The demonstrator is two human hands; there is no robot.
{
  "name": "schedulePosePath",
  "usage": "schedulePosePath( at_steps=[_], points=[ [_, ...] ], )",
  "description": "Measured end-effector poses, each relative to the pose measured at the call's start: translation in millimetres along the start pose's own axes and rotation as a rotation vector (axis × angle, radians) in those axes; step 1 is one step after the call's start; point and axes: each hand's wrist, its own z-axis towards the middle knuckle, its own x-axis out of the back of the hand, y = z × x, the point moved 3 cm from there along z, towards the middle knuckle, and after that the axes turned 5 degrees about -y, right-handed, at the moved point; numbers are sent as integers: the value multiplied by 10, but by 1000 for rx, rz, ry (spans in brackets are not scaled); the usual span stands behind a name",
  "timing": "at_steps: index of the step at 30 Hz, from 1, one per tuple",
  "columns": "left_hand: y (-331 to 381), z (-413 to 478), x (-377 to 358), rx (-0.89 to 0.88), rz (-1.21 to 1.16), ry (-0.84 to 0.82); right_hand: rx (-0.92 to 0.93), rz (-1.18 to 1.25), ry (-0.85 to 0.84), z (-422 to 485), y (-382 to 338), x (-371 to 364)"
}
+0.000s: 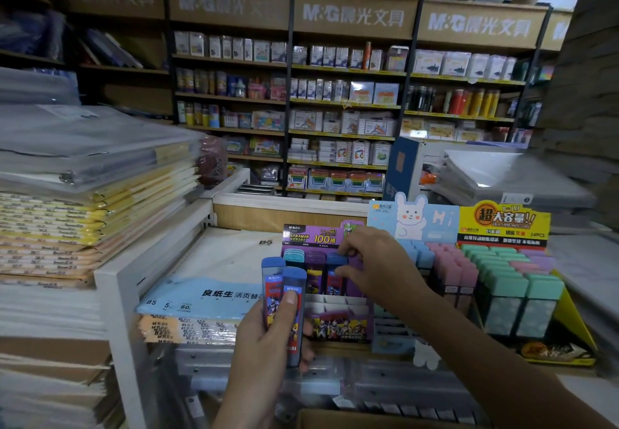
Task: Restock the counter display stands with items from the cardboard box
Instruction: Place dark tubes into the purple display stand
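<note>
Right hand (375, 261) pinches a case (336, 274) in the purple stand (340, 323), front slots (330, 302) free.

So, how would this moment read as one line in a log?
step: restocking | left hand: holds two spare cases | right hand: pinches blue-capped case in purple stand | front slots: look empty

Open from above: front rows of the purple cardboard display stand (338, 319). Blocked along its back row by blue- and purple-capped plastic lead cases (315, 262) and the right hand (371, 261) pinching one. Hemmed on the right by the pastel rabbit-topped display stand (435, 261), just beside. Clear leftward over the light-blue paper pack (201, 294), up to the white metal shelf post (110, 281). Narrowed in front by the left hand (264, 341) gripping two blue cases (284, 291).
</note>
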Motion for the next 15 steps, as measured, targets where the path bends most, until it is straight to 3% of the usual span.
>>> schedulePosePath(
  at_steps=[4,8,12,15],
  points=[
    [12,-24,-26,-4,-7,-18,-17,21,41,-33,-21,51],
    [11,-46,-47,-8,1,-23,-72,342,140,-101,-108,164],
    [16,-68,-96,-10,11,-33,-86,626,-104,-201,-285,182],
    [28,-95,-154,-15,23,-53,-106,701,-216,-285,-358,161]
  ],
)
